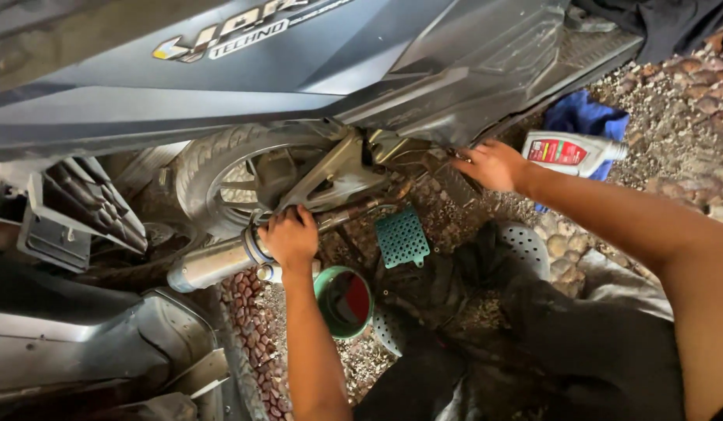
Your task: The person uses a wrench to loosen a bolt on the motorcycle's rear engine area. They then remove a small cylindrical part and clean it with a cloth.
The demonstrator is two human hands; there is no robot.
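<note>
Ground (673, 117): gravel and rounded pebbles, partly dark with grime under the scooter. Lying on it:
- green plastic bowl (343, 302), dark liquid inside, below the exhaust pipe.
- small teal perforated grid piece (402, 237), flat on the pebbles, just right of the bowl.
- white oil bottle (573, 152) with red label, on its side, resting against a blue cloth (586, 115).
- scooter rear tyre (213, 168), standing on the ground at left.
- dark sandal (525, 248) with holes, near the grid piece.
</note>
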